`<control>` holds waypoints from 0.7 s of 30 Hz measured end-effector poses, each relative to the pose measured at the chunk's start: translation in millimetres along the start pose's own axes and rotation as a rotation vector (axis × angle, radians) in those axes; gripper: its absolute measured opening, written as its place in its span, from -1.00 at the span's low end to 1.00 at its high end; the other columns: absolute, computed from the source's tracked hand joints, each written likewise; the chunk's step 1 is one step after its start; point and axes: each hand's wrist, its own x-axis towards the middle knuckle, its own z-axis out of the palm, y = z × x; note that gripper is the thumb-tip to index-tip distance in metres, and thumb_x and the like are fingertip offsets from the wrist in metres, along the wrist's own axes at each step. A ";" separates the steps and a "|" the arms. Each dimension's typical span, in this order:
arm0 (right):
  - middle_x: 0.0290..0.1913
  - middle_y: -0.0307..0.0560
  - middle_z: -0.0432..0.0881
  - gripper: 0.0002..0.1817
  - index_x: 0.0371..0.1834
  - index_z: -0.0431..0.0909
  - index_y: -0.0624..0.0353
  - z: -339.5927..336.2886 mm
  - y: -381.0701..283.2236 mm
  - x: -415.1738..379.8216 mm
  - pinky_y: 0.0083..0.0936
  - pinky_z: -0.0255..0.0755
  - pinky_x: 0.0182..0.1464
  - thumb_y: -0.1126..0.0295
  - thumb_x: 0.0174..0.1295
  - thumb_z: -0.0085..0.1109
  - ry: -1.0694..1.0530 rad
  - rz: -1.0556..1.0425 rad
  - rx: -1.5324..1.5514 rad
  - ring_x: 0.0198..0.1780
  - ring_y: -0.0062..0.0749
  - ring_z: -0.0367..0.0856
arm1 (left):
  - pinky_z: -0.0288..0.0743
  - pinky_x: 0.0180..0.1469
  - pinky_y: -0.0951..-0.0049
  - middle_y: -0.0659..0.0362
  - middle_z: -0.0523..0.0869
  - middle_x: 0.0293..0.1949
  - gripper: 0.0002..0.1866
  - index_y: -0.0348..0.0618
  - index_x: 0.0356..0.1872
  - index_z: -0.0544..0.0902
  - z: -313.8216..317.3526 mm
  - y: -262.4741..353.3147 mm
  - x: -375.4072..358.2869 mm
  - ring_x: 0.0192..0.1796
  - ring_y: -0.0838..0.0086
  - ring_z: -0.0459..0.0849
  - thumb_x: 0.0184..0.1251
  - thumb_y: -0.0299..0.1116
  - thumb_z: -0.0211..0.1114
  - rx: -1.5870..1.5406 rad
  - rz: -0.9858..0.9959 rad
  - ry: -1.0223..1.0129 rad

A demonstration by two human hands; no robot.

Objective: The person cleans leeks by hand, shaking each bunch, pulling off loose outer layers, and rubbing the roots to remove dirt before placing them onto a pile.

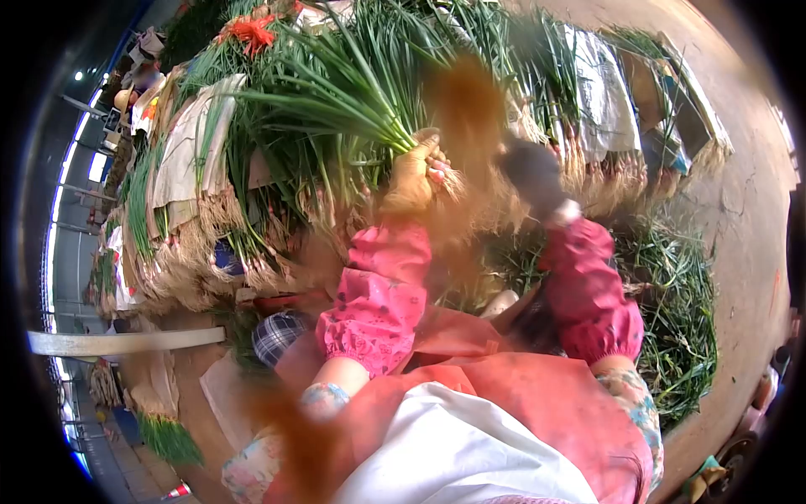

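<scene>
My left hand (410,183), in a tan-yellow glove with bare fingertips showing, is closed around a bunch of green onions (365,109). Their long green leaves fan out to the upper left, and pale roots hang to the right of the fist. My right hand (533,175), in a dark glove, is raised a little to the right of the bunch. It is blurred, so its fingers and anything in them cannot be made out. A brown smear on the lens covers the space between both hands.
Rows of green onions with hanging roots lie ahead, partly under pale sacks (598,97). A heap of loose green leaves (672,302) lies on the floor at right. Red ties (249,32) sit on the onions at the back. A pale bar (126,342) juts in from the left.
</scene>
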 end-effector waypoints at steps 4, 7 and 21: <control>-0.79 -0.06 0.38 -0.69 -0.44 0.38 0.22 85.5 11.4 39.2 -0.25 0.22 -0.71 0.17 0.24 -0.10 0.201 -0.250 -0.479 -0.74 -0.18 0.43 | 0.23 -0.76 0.71 0.27 0.48 -0.64 -0.85 -0.13 -0.22 0.56 -0.8 -3.3 12.2 -0.71 0.63 0.40 0.20 -0.39 0.25 0.181 -0.024 0.093; -0.76 -0.09 0.40 -0.77 -0.45 0.37 0.16 63.6 -14.1 28.5 -0.28 0.23 -0.70 0.24 0.25 -0.08 0.217 -0.317 -0.112 -0.73 -0.23 0.43 | 0.24 -0.76 0.67 0.26 0.59 -0.55 -0.79 -0.11 -0.22 0.58 4.7 5.8 1.0 -0.68 0.64 0.45 0.18 -0.28 0.30 0.181 -0.063 0.097; -0.69 -0.30 0.42 -0.74 -0.51 0.46 0.20 98.9 -51.6 31.1 -0.65 0.18 -0.66 0.28 0.26 -0.02 0.192 0.238 1.353 -0.70 -0.61 0.30 | 0.54 -0.44 0.48 0.20 0.66 -0.45 -0.79 -0.23 -0.21 0.59 -45.7 -16.1 -34.9 -0.45 0.49 0.63 0.14 -0.40 0.28 0.058 -0.082 -0.282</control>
